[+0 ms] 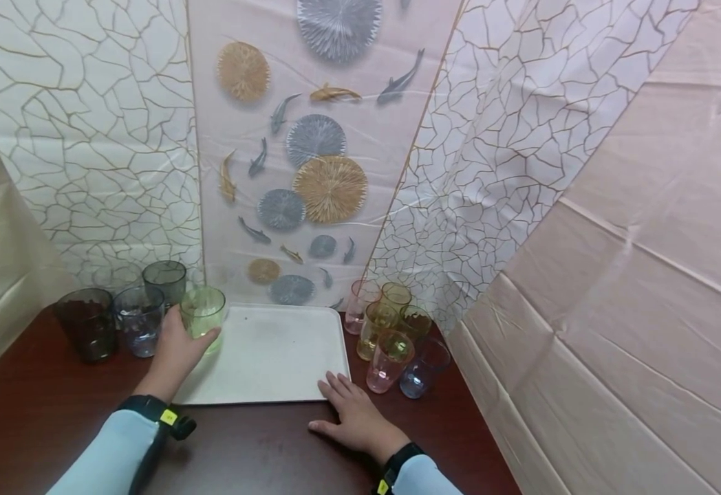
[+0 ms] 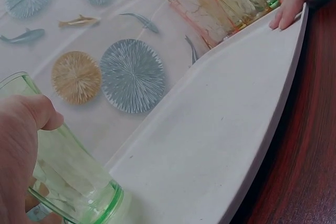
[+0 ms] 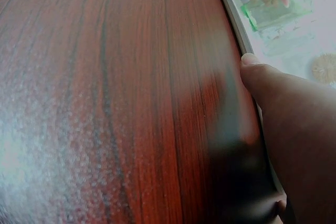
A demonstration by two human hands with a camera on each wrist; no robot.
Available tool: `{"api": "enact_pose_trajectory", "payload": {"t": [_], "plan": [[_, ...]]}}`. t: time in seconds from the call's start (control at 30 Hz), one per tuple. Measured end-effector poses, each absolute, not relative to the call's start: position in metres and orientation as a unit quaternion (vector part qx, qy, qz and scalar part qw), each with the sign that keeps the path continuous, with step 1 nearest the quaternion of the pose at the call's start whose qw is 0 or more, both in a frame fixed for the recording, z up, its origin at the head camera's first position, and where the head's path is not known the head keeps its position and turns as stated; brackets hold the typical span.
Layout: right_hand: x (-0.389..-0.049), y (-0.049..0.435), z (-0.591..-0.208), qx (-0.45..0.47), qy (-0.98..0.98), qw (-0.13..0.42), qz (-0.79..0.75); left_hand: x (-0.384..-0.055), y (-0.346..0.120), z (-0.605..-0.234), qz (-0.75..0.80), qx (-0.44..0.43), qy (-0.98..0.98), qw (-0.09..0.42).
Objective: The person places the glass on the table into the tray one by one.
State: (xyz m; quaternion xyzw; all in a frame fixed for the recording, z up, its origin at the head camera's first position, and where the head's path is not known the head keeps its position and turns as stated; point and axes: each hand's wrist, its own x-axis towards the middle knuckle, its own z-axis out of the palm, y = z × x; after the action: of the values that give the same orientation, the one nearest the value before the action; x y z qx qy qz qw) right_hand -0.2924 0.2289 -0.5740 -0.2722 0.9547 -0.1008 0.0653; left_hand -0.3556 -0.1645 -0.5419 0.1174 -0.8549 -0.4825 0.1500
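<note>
Green glass [image 1: 203,317] at tray's [image 1: 274,357] far left corner, gripped by left hand [image 1: 175,354], base half hidden behind fingers; right hand [image 1: 354,416] spread flat at tray's near right corner, fingertips touching rim

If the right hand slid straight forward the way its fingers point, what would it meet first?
The right hand lies flat on the table, fingertips already at the near edge of the white tray. Going straight on, it would probably meet that tray rim first; the pink glass stands off to its right.
</note>
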Motion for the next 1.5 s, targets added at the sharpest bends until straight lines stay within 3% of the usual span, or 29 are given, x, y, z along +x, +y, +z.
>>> {"api": "enact_pose_trajectory", "payload": {"t": [0.77, 1.1, 1.27, 1.5], "plan": [[-0.293, 0.227, -0.575, -0.267, 0.955, 0.072, -0.103, -0.354, -0.171, -0.549, -0.496, 0.108, -0.851, 0.136], [-0.292, 0.227, -0.575, -0.267, 0.956, 0.069, -0.104, -0.306, -0.192, -0.55, -0.455, 0.105, -0.879, 0.094], [-0.292, 0.227, -0.575, -0.265, 0.956, 0.068, -0.105, -0.279, -0.228, -0.551, -0.439, 0.125, -0.88, 0.136], [-0.294, 0.226, -0.577, -0.26, 0.957, 0.072, -0.103, -0.26, -0.281, -0.542, -0.452, 0.256, -0.826, 0.22]]}}
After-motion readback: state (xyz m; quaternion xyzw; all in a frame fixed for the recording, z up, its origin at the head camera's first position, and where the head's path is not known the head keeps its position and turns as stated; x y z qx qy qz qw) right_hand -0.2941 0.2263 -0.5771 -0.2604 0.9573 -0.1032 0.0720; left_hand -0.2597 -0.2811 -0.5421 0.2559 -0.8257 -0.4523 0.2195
